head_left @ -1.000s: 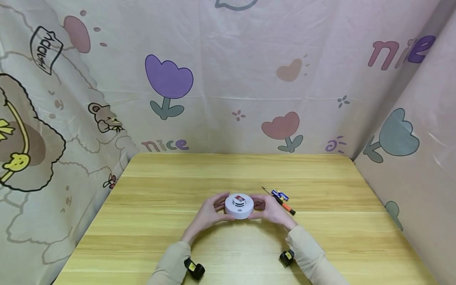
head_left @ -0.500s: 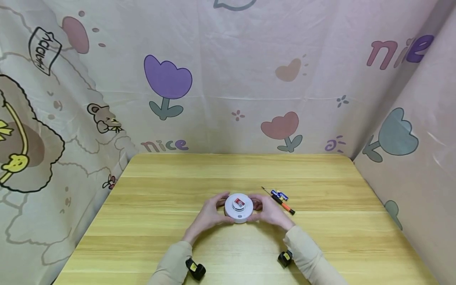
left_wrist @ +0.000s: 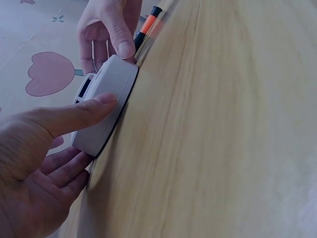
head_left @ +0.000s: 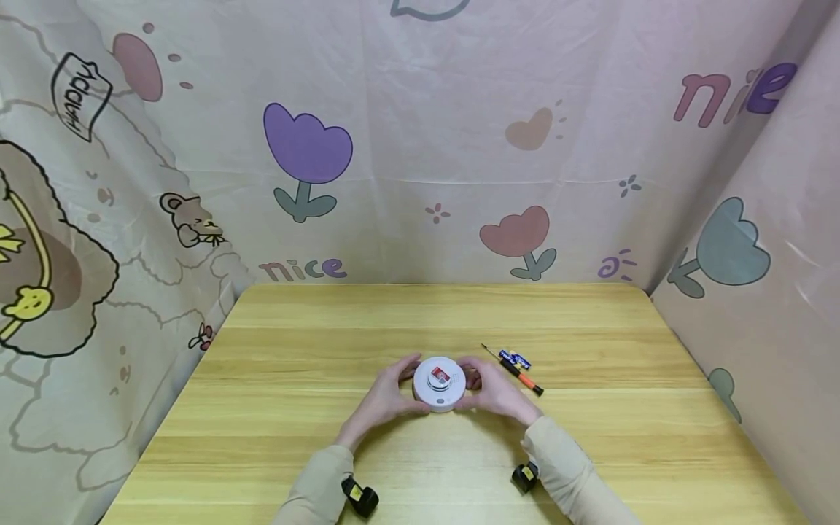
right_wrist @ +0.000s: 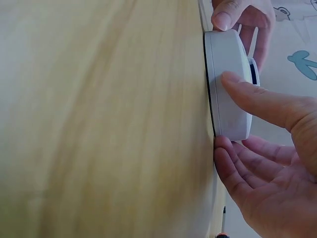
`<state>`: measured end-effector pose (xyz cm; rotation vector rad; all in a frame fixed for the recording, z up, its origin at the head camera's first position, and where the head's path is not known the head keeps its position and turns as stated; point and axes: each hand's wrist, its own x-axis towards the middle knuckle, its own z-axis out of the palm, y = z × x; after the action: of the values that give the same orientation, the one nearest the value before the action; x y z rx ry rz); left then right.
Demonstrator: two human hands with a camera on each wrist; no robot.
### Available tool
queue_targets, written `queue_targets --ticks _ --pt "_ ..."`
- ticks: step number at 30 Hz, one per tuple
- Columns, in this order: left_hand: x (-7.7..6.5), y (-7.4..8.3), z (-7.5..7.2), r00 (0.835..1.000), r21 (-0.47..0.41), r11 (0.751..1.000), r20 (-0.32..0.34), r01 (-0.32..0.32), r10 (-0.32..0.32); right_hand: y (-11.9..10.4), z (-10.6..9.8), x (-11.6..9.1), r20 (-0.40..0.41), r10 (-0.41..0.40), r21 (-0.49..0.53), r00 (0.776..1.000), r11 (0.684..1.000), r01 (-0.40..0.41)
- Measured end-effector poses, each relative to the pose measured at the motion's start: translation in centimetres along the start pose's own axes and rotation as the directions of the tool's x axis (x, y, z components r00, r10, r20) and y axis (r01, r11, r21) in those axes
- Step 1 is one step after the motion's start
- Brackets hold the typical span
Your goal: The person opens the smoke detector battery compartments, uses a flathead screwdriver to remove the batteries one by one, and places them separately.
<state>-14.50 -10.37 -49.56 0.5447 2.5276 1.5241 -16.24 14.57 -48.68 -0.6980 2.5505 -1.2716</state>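
Note:
A round white smoke detector (head_left: 440, 396) with a red label on its raised vent cap lies flat on the wooden table, label upward. On its left side my left hand (head_left: 387, 394) grips it, thumb on the near rim and fingers reaching around behind. My right hand (head_left: 496, 392) holds the opposite side in the same way. In the left wrist view, the detector's side wall (left_wrist: 109, 114) shows a thin dark line at its base, against the tabletop. The right wrist view has my right thumb (right_wrist: 257, 101) pressed on that wall.
Just right of my right hand lies a screwdriver (head_left: 523, 377) with an orange and black handle, its tip pointing away. Blue batteries (head_left: 515, 359) lie beside it. The wooden table (head_left: 315, 313) ends at a printed cloth (head_left: 407, 131) behind.
The smoke detector was tilted or raised a second ago and has come down flat on the table, both hands lowering with it. Over the last half second it has hardly moved.

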Motion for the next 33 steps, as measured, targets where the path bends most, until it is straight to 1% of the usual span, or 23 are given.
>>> queue_targets --ticks 4,14,17,24,29,33 --pt "0.04 -0.18 -0.01 1.000 -0.003 1.000 0.001 -0.017 0.017 -0.16 -0.11 -0.09 0.001 0.005 -0.012 1.000 1.000 -0.005" --pt "0.18 -0.23 0.24 1.000 0.000 1.000 0.003 -0.024 0.024 -0.12 -0.26 -0.30 0.010 0.003 0.011 1.000 1.000 -0.003" --pt "0.25 -0.29 0.28 1.000 -0.001 1.000 0.003 -0.018 0.018 -0.06 -0.31 -0.31 0.012 -0.001 0.016 1.000 1.000 0.001" --pt "0.15 -0.19 0.23 1.000 -0.004 1.000 -0.001 -0.027 0.027 -0.01 -0.38 -0.28 0.012 -0.004 0.007 1.000 1.000 0.003" --pt "-0.03 0.00 0.03 1.000 -0.015 1.000 0.012 -0.010 0.011 0.11 -0.48 -0.42 0.002 -0.029 0.005 1.000 1.000 0.029" --pt "-0.25 0.12 -0.42 1.000 -0.054 0.999 0.025 0.005 -0.003 0.15 -0.65 -0.66 -0.007 -0.036 0.021 0.999 0.999 0.036"
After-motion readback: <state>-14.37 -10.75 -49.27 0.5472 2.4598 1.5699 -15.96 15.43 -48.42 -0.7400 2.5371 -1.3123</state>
